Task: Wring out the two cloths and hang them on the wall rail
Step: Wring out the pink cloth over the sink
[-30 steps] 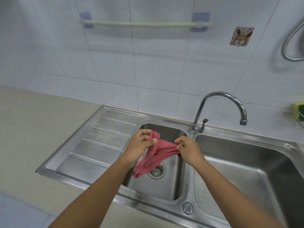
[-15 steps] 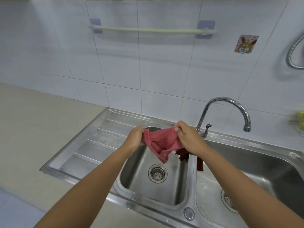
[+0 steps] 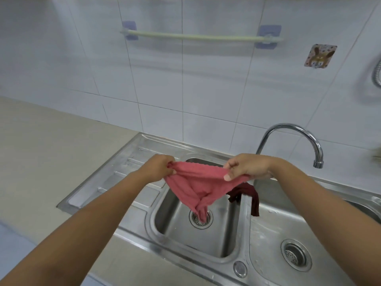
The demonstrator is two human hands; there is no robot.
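Observation:
A pink cloth (image 3: pixel 199 186) is stretched between both hands above the small left basin of the steel sink (image 3: pixel 206 242). My left hand (image 3: pixel 159 168) pinches its left corner and my right hand (image 3: pixel 246 167) pinches its right corner. The cloth sags in the middle, its lower tip hanging over the drain. A dark maroon cloth (image 3: pixel 247 194) lies draped over the divider between the two basins, partly behind the pink one. The pale wall rail (image 3: pixel 198 37) is mounted on the tiles, high above the sink, with nothing on it.
A curved chrome tap (image 3: pixel 296 137) rises just right of my right hand. The ribbed drainboard (image 3: pixel 123 174) and beige counter (image 3: pixel 51 141) lie to the left. A rabbit-patterned hook (image 3: pixel 320 56) and a metal hose (image 3: pixel 377 75) are on the wall at right.
My hands have moved apart and spread the bunched pink cloth open between them. The view has tilted, so the maroon cloth on the divider now shows.

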